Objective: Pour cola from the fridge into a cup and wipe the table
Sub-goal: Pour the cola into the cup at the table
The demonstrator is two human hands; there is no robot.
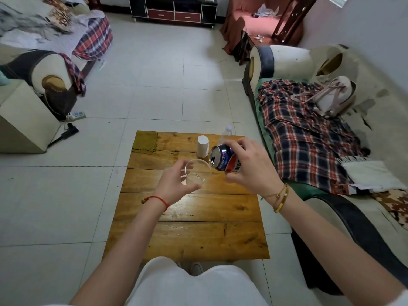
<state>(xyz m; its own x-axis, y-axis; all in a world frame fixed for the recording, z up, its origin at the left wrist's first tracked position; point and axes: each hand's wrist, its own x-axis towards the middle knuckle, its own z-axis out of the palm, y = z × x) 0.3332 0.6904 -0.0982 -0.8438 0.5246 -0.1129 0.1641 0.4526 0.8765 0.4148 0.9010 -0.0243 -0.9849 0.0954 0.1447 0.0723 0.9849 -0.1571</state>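
Note:
A clear plastic cup stands on the wooden table, and my left hand is wrapped around its near side. My right hand holds a blue and red cola can tipped on its side, with the open top facing left at the cup's right rim. I see no liquid in the cup. A green-brown cloth lies flat at the table's far left corner.
A white cylinder and a clear water bottle stand at the table's far edge, just behind the can. A sofa with a plaid blanket runs along the right. Another sofa sits at the left across tiled floor.

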